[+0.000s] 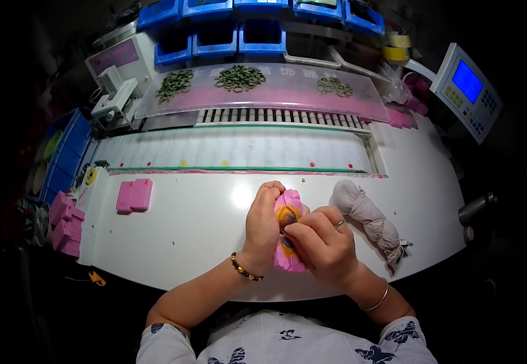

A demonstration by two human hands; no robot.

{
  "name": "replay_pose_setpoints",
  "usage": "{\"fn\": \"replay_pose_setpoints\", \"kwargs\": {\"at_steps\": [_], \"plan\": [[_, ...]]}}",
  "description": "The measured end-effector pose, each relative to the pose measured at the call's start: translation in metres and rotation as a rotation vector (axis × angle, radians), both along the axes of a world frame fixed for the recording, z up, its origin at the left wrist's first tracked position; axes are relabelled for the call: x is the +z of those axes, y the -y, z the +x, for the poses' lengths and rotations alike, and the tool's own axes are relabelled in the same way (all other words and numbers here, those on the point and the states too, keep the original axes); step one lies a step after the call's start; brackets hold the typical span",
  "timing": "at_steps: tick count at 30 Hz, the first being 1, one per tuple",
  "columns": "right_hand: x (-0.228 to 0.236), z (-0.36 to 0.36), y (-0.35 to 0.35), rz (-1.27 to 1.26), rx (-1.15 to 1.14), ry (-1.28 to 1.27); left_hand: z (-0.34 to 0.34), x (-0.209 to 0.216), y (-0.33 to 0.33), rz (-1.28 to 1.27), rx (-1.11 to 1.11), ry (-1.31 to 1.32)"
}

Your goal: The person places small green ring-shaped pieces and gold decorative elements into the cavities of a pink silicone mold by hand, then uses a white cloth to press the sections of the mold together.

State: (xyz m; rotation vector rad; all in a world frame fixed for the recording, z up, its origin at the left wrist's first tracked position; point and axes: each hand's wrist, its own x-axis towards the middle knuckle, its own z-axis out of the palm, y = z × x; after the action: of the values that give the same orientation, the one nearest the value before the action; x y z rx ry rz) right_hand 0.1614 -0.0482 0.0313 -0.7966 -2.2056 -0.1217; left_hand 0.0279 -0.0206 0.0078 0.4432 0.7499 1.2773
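Note:
My left hand (264,223) is wrapped round a pink rubber mold (290,259), holding it upright over the near middle of the table. The mold's face is bent open, with yellow and dark staining round a hollow in its middle. Over that hollow my right hand (324,242) is closed, thumb and fingertips pinched together against the mold. Whatever the pinch holds, if anything, is too small and covered to make out. Just right of my right hand lies a stuffed grey-white cloth bundle (369,218), twisted and tied at its near end.
Two pink blocks (133,196) lie at the left, and more pink blocks (66,227) are stacked beyond. Across the table runs a roller track (275,116). Green rings (239,77) lie in piles on a translucent sheet. Blue bins (262,37) stand behind; a control panel (466,88) rises right.

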Motion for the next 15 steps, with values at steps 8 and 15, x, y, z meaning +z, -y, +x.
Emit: {"fn": "replay_pose_setpoints", "kwargs": {"at_steps": [8,15], "plan": [[0.023,0.018,-0.023,-0.129,-0.036,-0.442,-0.012,-0.001,-0.006,0.027,-0.157,-0.047],[-0.003,0.041,-0.035,-1.149,0.197,-1.201,-0.003,0.002,-0.002,0.216,-0.24,-0.239]]}}
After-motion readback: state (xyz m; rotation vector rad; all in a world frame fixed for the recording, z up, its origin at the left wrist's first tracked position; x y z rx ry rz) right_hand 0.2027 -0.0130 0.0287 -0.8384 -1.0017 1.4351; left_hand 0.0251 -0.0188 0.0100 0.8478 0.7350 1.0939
